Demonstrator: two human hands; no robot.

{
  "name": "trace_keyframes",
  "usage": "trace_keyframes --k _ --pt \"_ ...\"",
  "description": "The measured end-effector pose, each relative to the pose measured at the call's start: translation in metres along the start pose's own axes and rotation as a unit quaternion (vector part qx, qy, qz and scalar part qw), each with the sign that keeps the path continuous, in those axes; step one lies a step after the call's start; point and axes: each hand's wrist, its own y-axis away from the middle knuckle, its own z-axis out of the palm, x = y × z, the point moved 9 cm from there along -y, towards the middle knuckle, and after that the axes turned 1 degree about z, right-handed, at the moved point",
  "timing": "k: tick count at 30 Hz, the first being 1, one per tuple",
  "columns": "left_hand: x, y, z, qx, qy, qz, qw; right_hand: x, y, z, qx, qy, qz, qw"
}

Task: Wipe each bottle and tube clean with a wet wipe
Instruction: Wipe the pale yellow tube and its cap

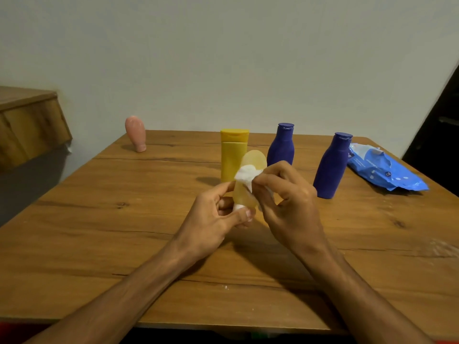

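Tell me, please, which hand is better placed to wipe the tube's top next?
Probably the right hand: it pinches the wet wipe against the tube; the left hand grips its lower end.

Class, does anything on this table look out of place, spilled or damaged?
Nothing is spilled or toppled. The wipes pack lies crumpled near the right edge, and the pink tube stands alone at the far left.
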Motion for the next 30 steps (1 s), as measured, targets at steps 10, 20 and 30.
trace_keyframes --k 10,20,30 --pt "0.002 0.002 0.004 -0.009 -0.025 0.011 1.000 -0.005 -0.002 -0.007 0.025 0.037 -0.020 0.999" --pt "0.001 0.003 0.006 -0.021 -0.086 0.022 0.996 -0.005 -0.003 -0.008 0.022 0.066 -0.046 0.996" --pt "0.000 0.003 0.007 -0.018 -0.118 0.023 0.993 -0.005 -0.003 -0.008 0.023 0.075 -0.039 0.996"
